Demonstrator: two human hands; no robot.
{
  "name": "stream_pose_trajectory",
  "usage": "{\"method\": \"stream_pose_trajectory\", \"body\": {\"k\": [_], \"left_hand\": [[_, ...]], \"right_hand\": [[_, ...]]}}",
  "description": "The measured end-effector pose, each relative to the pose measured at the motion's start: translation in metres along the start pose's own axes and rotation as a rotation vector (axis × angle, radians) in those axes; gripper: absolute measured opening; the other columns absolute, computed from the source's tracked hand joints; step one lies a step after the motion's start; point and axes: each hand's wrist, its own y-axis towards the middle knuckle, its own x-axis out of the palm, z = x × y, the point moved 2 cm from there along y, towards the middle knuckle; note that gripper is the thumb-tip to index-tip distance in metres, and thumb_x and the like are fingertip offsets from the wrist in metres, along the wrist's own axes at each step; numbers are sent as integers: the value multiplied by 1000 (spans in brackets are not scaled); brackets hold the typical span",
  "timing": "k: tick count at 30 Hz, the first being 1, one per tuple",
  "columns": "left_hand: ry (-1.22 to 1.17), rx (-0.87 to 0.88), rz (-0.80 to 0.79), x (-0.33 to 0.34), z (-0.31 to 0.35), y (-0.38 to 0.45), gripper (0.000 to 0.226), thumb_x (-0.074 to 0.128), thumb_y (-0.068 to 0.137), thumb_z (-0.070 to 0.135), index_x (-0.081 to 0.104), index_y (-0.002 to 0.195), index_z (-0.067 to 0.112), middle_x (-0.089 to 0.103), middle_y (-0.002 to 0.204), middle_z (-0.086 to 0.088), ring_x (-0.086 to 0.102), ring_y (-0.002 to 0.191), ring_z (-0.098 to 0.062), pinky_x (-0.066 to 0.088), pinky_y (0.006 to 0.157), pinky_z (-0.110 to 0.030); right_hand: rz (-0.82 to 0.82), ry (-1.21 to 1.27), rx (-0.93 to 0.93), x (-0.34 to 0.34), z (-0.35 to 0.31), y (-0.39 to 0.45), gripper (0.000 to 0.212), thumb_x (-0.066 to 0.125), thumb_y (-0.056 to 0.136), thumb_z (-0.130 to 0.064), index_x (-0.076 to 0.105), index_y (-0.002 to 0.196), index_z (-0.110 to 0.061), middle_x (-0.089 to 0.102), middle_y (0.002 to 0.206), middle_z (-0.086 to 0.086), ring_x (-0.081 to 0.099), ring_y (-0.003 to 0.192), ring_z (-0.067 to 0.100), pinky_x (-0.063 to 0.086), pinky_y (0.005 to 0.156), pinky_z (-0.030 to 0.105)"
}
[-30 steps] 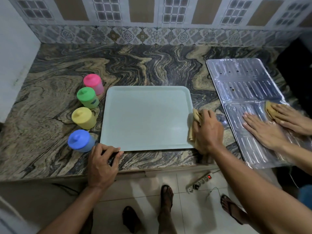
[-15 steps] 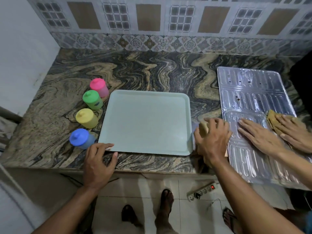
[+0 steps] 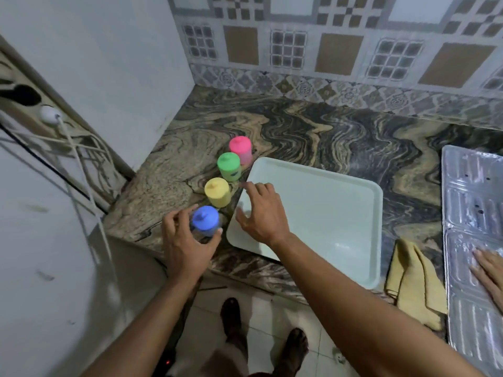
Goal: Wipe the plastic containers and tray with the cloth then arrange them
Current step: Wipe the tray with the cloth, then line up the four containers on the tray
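Four small plastic containers stand in a row on the marble counter left of the pale green tray: pink, green, yellow and blue. My left hand curls its fingers and thumb around the blue container at the counter's front edge. Spread open, my right hand hovers over the tray's left part, near the yellow container, holding nothing. The yellow cloth lies crumpled on the counter edge right of the tray.
A ribbed metal sheet lies on the far right with another person's hand flat on it. A white wall closes the counter's left end. Cables and a socket hang at the left. My feet stand on the tiled floor below.
My right hand let go of the cloth and moved left over the tray. My left hand shifted from the tray's corner to the blue container. The view swung left.
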Motion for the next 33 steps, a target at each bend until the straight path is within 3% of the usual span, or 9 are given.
{"method": "stream_pose_trajectory", "body": {"k": [4,11,17,20,23,26,33], "left_hand": [[8,10,-128,3,-15,20,77,98,62,31,65,130,19,54,120,-7,61,108,-33,55,82,-44],[-116,-1,-290,8,-35,42,61,93,69,28,68,124,23,64,115,3,66,103,-25,43,75,-27],[-174,52,-328,5,-34,67,64,92,72,34,66,129,25,64,120,3,64,109,-25,51,81,-33],[-193,162,-346,11,-11,84,61,84,74,44,66,128,25,64,119,4,62,111,-25,54,86,-40],[-217,242,-414,35,20,95,60,84,73,40,66,127,24,65,118,2,63,109,-26,52,88,-39],[-276,290,-499,73,64,96,58,84,71,36,66,124,24,68,118,3,65,106,-26,53,90,-40],[-279,357,-642,158,164,92,61,83,69,34,65,126,24,66,118,2,61,107,-29,49,96,-38]], "right_hand": [[-69,-31,-16,26,-19,35,62,74,81,-34,58,137,-15,63,111,15,56,103,42,50,76,50],[-55,36,-30,51,-28,52,62,78,80,-31,63,138,-15,65,115,14,58,101,42,52,75,52],[64,132,40,44,-20,42,61,78,87,-42,58,140,-20,63,119,7,59,107,34,53,82,45],[187,156,150,19,-6,29,59,79,87,-41,58,140,-26,62,123,-2,61,103,22,50,77,31],[303,139,279,-15,26,11,60,83,85,-33,59,140,-26,61,122,-6,57,83,9,41,68,21],[390,98,420,-53,72,-12,58,84,84,-31,60,137,-25,62,118,-5,53,75,3,42,65,24],[437,62,585,-108,159,-50,54,83,84,-24,62,134,-21,61,119,2,57,69,10,44,70,32]]}}
